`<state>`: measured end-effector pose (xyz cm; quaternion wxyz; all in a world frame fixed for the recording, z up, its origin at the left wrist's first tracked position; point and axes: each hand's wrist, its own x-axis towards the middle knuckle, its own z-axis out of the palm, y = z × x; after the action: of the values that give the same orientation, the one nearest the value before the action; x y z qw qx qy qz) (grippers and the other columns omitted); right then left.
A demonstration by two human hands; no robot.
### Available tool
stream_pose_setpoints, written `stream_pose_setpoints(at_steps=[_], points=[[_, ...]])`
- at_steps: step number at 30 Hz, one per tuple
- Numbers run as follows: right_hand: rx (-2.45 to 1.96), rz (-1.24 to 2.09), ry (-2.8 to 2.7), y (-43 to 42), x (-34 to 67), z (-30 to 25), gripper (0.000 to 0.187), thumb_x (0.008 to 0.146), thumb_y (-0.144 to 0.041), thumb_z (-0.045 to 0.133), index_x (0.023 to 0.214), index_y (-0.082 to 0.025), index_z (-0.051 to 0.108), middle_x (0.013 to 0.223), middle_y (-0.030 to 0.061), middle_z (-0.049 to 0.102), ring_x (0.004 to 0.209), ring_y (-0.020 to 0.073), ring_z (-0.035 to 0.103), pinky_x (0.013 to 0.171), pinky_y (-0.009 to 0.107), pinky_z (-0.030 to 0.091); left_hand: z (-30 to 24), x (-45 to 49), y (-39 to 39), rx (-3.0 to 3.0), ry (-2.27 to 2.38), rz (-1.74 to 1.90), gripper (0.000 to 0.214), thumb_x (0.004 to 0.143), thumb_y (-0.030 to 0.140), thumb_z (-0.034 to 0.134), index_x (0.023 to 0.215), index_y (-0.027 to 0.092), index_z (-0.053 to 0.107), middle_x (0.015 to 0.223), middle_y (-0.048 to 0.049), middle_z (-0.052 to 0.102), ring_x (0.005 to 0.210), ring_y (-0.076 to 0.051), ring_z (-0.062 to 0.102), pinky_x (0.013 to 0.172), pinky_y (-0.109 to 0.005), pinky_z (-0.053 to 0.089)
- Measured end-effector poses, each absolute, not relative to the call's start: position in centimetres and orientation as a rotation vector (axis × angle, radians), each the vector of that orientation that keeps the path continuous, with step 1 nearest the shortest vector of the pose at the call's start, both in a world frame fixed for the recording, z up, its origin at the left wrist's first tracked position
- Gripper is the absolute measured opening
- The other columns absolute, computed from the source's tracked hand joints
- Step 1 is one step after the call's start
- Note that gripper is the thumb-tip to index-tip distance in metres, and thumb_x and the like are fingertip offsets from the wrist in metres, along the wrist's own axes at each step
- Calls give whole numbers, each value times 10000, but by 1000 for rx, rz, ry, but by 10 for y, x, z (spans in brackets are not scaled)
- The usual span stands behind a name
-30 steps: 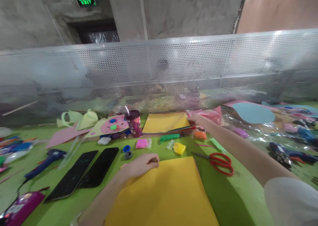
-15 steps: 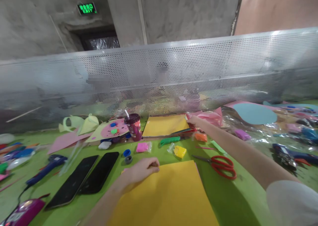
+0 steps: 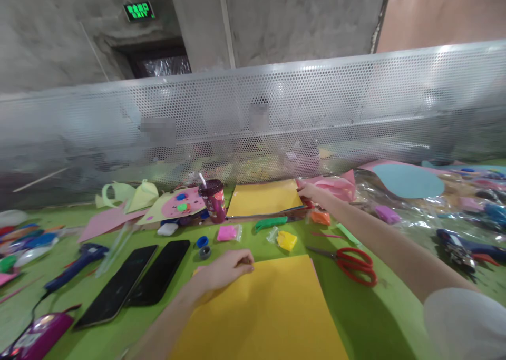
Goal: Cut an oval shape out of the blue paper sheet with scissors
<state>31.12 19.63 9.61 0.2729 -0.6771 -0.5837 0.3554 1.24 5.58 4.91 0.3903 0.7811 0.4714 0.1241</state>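
Note:
A big yellow sheet (image 3: 269, 312) lies on the green table (image 3: 379, 318) right before me. My left hand (image 3: 223, 270) rests on its far left corner, fingers curled in a pinch on the edge. My right arm is stretched far forward; my right hand (image 3: 310, 192) sits at the right edge of a stack of coloured sheets topped with yellow (image 3: 264, 197), beside crumpled pink paper (image 3: 332, 185). Its fingers are closed at the stack's edge, and what they grip is too small to make out.
Red scissors (image 3: 350, 262), a green utility knife (image 3: 271, 223), small clay packets (image 3: 285, 240), two black phones (image 3: 138, 281), a dark cup with a straw (image 3: 213, 199), blue glue guns (image 3: 71, 268) and paper cut-outs lie about. A perforated metal screen (image 3: 276, 117) closes the far side.
The raised sheets at the stack's right edge have dropped flat under my right hand. My left hand has stayed on the yellow sheet's corner.

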Motion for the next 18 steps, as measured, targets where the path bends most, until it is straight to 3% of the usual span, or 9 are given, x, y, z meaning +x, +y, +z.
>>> stream_pose_setpoints(at_steps=[18], points=[[-1880, 646, -1706, 225, 320, 88, 285, 860, -311, 493, 1083, -136, 526, 1081, 63, 535, 912, 192, 547, 761, 362, 480, 52, 13, 53, 1946, 1192, 358, 148, 744, 333, 483, 771, 196, 533, 755, 9, 556, 718, -150, 480, 618, -244, 332]])
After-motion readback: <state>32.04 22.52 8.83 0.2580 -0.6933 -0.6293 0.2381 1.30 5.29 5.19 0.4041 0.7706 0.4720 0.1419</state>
